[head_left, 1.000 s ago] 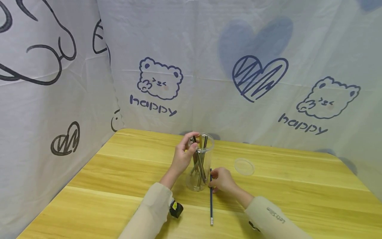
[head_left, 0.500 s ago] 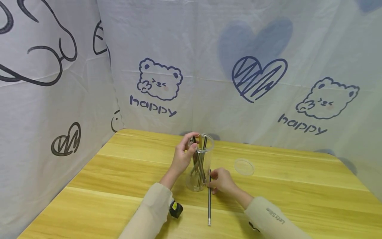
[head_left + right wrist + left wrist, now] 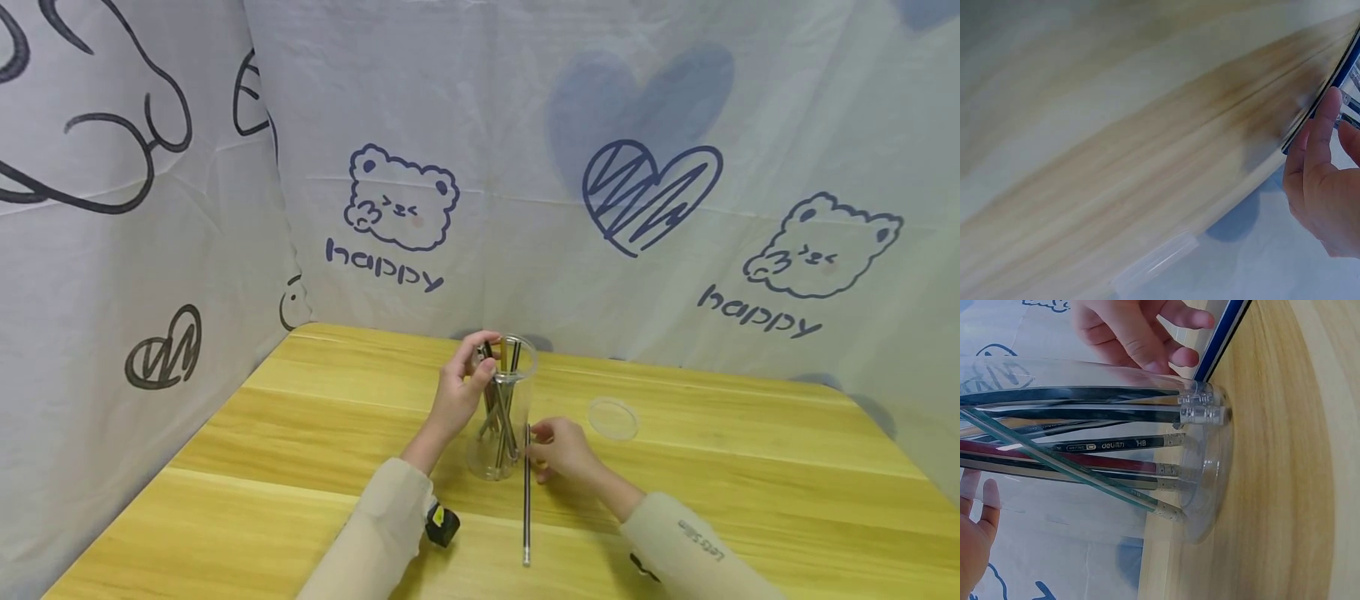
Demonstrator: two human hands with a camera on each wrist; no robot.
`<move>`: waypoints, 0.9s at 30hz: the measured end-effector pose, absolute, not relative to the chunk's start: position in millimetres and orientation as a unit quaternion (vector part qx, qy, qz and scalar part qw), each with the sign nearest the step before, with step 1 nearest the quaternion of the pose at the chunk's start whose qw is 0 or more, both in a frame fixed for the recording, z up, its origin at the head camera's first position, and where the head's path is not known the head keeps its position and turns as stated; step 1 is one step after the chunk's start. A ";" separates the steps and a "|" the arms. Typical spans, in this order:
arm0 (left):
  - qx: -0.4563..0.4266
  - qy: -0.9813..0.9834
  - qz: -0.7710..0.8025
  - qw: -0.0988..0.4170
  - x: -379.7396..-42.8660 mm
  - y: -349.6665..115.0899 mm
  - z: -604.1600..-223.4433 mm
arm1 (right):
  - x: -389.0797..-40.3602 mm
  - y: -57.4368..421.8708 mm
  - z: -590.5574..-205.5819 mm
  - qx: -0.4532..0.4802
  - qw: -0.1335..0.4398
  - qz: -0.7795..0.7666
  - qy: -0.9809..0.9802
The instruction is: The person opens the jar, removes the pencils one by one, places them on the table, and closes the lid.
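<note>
My left hand (image 3: 459, 385) grips a clear plastic jar (image 3: 474, 454) near its rim, the thumb on the near side. The jar stands upright, with several pencils leaning inside; in the left wrist view their ferrule ends rest at its base, among them a green pencil (image 3: 1063, 461). A dark blue pencil (image 3: 527, 508) lies on the table just right of the jar, ferrule end toward me. My right hand (image 3: 561, 450) is beside its far part. In the right wrist view, a fairly straight finger touches the blue pencil (image 3: 1344, 65), and the thumb stands apart from it.
A round clear lid (image 3: 613, 418) lies on the wooden table (image 3: 720, 467), right of and beyond my right hand. Behind the table hangs a white printed cloth (image 3: 525, 275), and another stretch of cloth borders the left side.
The blue pencil has shifted slightly left, closer to the jar, and turned about its length. My right fingers have loosened around it. My left hand and the jar have not moved.
</note>
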State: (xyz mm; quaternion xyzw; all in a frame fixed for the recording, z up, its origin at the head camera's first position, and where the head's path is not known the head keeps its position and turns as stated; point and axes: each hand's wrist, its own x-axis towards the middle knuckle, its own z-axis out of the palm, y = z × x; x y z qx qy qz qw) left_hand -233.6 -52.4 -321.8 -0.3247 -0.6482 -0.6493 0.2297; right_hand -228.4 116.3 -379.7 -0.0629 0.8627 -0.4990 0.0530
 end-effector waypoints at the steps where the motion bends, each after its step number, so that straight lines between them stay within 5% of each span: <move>1: -0.325 -0.648 -0.649 0.229 -233.7 -52.5 -321.7 | -228.9 117.0 -379.5 -0.062 0.052 -0.501 0.862; 27: -0.319 -0.653 -0.645 0.236 -235.1 -51.0 -322.2 | -237.7 134.1 -323.2 -0.116 -0.082 -0.461 0.876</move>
